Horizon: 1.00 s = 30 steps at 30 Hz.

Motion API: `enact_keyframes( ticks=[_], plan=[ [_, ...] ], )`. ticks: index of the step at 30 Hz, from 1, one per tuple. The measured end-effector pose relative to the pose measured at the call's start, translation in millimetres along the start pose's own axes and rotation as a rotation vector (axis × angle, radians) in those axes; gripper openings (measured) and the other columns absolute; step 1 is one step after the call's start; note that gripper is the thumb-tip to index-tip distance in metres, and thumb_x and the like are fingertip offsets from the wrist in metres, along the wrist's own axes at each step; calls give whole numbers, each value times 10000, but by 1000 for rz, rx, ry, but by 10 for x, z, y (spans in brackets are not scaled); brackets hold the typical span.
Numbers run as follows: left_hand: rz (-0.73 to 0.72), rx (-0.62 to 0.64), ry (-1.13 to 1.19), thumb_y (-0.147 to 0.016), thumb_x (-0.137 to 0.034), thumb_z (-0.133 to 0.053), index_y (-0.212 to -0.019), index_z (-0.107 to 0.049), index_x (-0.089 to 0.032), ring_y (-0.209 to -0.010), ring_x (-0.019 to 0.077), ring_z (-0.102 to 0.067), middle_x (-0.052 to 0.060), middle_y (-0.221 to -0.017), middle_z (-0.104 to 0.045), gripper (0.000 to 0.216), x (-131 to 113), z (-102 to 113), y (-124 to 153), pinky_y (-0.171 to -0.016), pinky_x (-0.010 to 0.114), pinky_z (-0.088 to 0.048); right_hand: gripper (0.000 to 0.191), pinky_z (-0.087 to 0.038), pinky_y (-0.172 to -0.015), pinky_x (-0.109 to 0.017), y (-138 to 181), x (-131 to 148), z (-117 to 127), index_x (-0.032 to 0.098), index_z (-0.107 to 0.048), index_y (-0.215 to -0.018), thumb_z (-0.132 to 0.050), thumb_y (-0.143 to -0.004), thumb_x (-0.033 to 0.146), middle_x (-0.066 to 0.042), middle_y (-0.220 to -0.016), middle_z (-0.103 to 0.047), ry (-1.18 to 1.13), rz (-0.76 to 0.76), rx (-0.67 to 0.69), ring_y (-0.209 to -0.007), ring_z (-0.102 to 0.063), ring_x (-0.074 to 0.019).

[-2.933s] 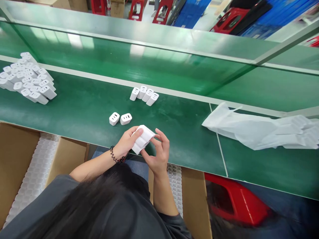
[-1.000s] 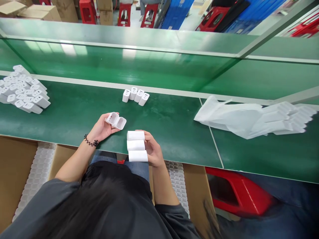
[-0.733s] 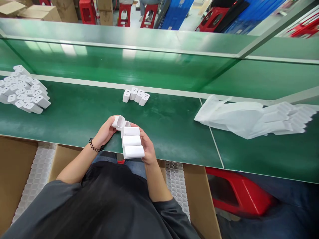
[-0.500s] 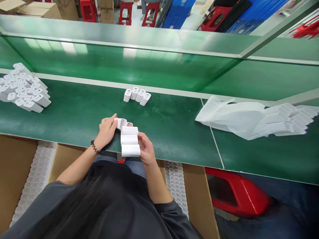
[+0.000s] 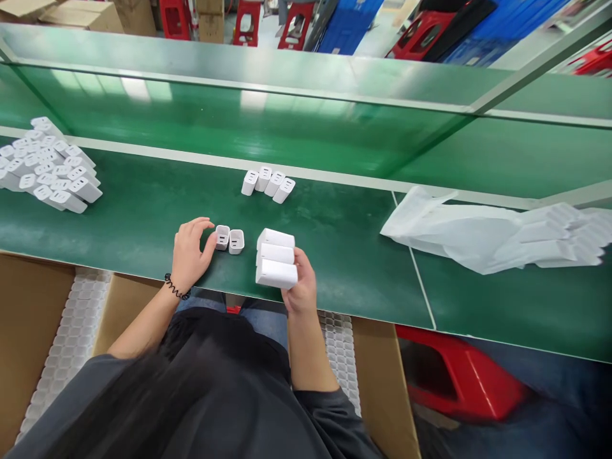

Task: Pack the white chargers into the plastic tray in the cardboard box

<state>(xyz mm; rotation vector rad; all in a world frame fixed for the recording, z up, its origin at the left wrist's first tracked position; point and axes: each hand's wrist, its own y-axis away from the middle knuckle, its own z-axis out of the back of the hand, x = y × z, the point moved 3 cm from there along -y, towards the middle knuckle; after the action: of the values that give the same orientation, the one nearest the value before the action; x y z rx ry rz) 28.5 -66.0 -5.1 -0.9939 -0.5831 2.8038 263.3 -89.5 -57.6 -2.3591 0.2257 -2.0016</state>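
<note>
Green table (image 5: 344,242) bears two white cases (image 5: 236,243), newly set down hollow end up — left hand (image 5: 192,250) thereby freed, loose just beside them — with three cases (image 5: 276,254) clasped in the right hand (image 5: 303,284), four cases (image 5: 274,184) grouped behind, white bag (image 5: 478,236) rightward.

Nine casings (image 5: 277,254), one heap (image 5: 50,167) more, one bag (image 5: 461,233)

Green bench (image 5: 344,217) w/ slanted metal bar (image 5: 540,60) on R; behind: red plastic stools (image 5: 248,7), cardbd boxes (image 5: 86,16) upper L, blue stacks (image 5: 351,22), pale flr (image 5: 375,32); bright reflections (image 5: 253,100) on green back panel (image 5: 287,134)
</note>
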Motion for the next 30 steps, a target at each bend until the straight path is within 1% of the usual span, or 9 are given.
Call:
enact_keyframes(
  ticks=[3, 7, 9, 12, 15, 19, 25, 28, 30],
  plan=[
    [-72, -11, -124, -913, -483, -625, -972, -647, -212, -1200, 313, -550, 125, -1291, -620, 278, -166, -14, 14, -969, 461, -435, 619, -593, -868, -511, -8, 7, 123, 266, -569, -1226, -626, -798, 710, -131, -1216, -686, 5, 42, 4, -1076, -688, -307],
    [-34, 72, -182, -852, -488, -706, -927, -666, -215, -1219, 353, -537, 137, -1323, -599, 285, -262, -136, -34, -953, 490, -441, 844, -544, -930, -613, 54, 48, -29, 354, -341, -1488, -327, -820, 871, -120, -1549, -447, -135, 83, 125, -1336, -532, -331],
    [-21, 99, -168, -870, -433, -684, -935, -673, -213, -1201, 346, -552, 131, -1304, -611, 229, -248, -184, -55, -936, 483, -457, 823, -540, -923, -615, 116, 38, -147, 371, -350, -1497, -368, -827, 848, -107, -1587, -398, -286, 19, 143, -1339, -519, -334],
    [-20, 120, -137, -896, -387, -626, -941, -681, -215, -1171, 317, -574, 108, -1273, -633, 186, -172, -218, -72, -942, 465, -467, 748, -557, -878, -530, 218, 4, -276, 377, -504, -1397, -512, -786, 809, -70, -1592, -392, -526, -108, 121, -1253, -561, -310],
    [-28, 126, -62, -911, -374, -570, -891, -677, -211, -1143, 280, -591, 85, -1227, -660, 196, -87, -230, -88, -991, 448, -456, 644, -542, -864, -451, 287, -4, -337, 418, -576, -1300, -533, -775, 789, 10, -1597, -372, -675, -199, 95, -1202, -562, -258],
    [-38, 115, 21, -896, -341, -547, -867, -664, -212, -1089, 250, -618, 73, -1168, -685, 176, -33, -243, -100, -1000, 426, -458, 653, -516, -839, -440, 298, 17, -371, 438, -567, -1284, -542, -739, 795, 28, -1587, -367, -643, -270, 75, -1169, -546, -263],
    [-49, 91, 53, -897, -342, -543, -874, -655, -213, -1060, 248, -631, 65, -1128, -704, 172, -9, -278, -102, -979, 423, -468, 744, -510, -820, -459, 254, 13, -388, 372, -517, -1322, -551, -713, 797, -70, -1515, -453, -550, -321, 49, -1121, -551, -290],
    [-81, 53, 67, -904, -344, -557, -889, -652, -205, -1064, 248, -628, 81, -1132, -695, 169, 5, -253, -129, -965, 423, -478, 800, -517, -800, -455, 237, 0, -370, 340, -526, -1291, -590, -658, 825, -113, -1391, -549, -526, -272, 25, -1085, -571, -296],
    [-131, -26, 80, -920, -360, -579, -944, -645, -198, -1121, 257, -604, 102, -1177, -673, 176, -33, -185, -116, -1001, 441, -462, 816, -527, -810, -460, 243, -13, -335, 337, -540, -1251, -672, -594, 802, -110, -1313, -589, -496, -188, -26, -1060, -588, -294]
  ],
)
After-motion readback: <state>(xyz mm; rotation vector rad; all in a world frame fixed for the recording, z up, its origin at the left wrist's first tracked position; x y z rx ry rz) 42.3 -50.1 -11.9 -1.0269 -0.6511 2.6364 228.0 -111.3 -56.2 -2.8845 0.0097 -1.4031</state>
